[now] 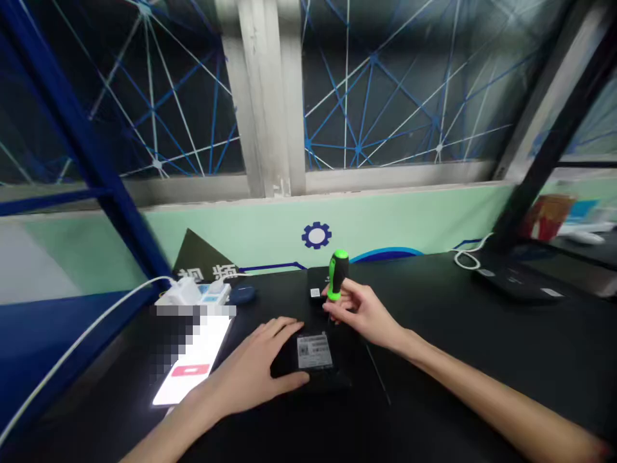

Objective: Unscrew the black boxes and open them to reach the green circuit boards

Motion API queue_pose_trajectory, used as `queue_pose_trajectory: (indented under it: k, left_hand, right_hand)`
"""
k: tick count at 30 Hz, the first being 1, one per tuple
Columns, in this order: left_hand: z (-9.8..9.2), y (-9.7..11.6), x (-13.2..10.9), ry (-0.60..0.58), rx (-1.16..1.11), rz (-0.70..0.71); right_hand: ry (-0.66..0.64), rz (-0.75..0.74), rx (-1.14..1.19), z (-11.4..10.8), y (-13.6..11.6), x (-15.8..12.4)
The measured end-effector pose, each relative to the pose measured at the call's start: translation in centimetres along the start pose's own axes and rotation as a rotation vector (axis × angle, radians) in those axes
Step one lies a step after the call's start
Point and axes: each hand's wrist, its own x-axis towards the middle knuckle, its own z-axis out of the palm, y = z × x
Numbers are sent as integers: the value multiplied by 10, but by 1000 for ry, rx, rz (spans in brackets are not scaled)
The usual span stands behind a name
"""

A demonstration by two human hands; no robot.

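Note:
A flat black device (pixel 314 379) with a pale printed label (pixel 314 351) lies on the black table in front of me. My left hand (pixel 263 360) straddles its left side, thumb along the near edge and fingertips at the far edge. Pinched in the fingers of my right hand (pixel 359 312) is a screwdriver (pixel 339 273) with a black and bright green handle, held nearly upright. Its lower end points down by the device's far right corner; whether the tip touches is hidden. A thin dark rod (pixel 378 376) lies right of the device.
Behind the screwdriver sits a black box (pixel 315 286) with a small white label. To the left are a lit phone (pixel 197 360), a white power strip (pixel 193 292) with cables and a dark blue object (pixel 241 295). Another black device (pixel 518 283) lies far right, before a green wall (pixel 409 218).

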Motion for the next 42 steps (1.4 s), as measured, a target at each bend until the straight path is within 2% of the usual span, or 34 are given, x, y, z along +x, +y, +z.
queue_pose_trajectory:
  k: [8,15,23,27,34,39,42]
  left_hand:
    - [4,-5,1,24,-20,12]
    - [4,-7,2,19,-31,27]
    - [3,-5,1,36,-28,38]
    - [4,-4,1,62,-33,56]
    - [6,-2,2,58,-69,39]
    - [6,-1,2,61,-95,35]
    - [8,-1,1,60,-100,27]
  right_hand:
    - [7,84,124,7,7,-3]
    - [-22,66,8,2,2,-2]
    - [-90,56,-1,2,-1,-3]
    - [-14,50,35,7,4,-3]
    - [104,129,201,11,6,-2]
    - [-66,96,115,6,-2,-3]
    - [-72,100,132,9,0,-4]
